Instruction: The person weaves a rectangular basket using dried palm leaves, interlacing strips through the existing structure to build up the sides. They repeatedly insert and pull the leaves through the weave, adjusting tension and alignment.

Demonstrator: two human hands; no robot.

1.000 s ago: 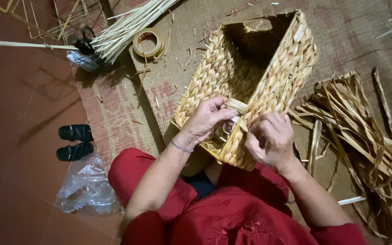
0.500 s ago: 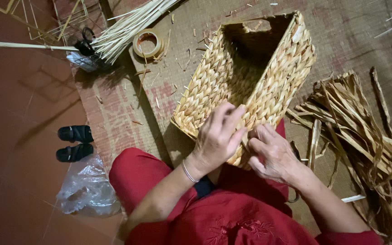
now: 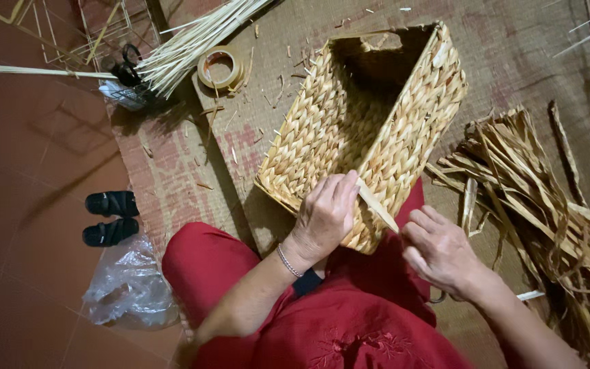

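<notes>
On the woven mat [image 3: 404, 68], between my knees, the woven basket [image 3: 370, 130] lay tipped on its side, its open mouth turned away from me and its near corner resting against my red trousers [image 3: 206, 266]. A second before, both of my hands had been bunched together at that corner; now they had parted. My left hand [image 3: 326, 215] stayed on the basket's near edge, fingers curled together and pinching the base of a flat pale strand [image 3: 377, 203] that slanted down toward my right. My right hand [image 3: 438, 249] had come off the weave and hung just beside the basket, fingers loosely bent and holding nothing that I could make out. I judged that the strand had just been drawn free of the corner, so the tucking there was not yet finished. A heap of dried strips [image 3: 541, 205] lay close on my right. Farther off to the left were a tape roll [image 3: 220, 66], a bundle of pale reeds [image 3: 199, 37], black sandals [image 3: 110, 217] and a crumpled plastic bag [image 3: 128, 287].
</notes>
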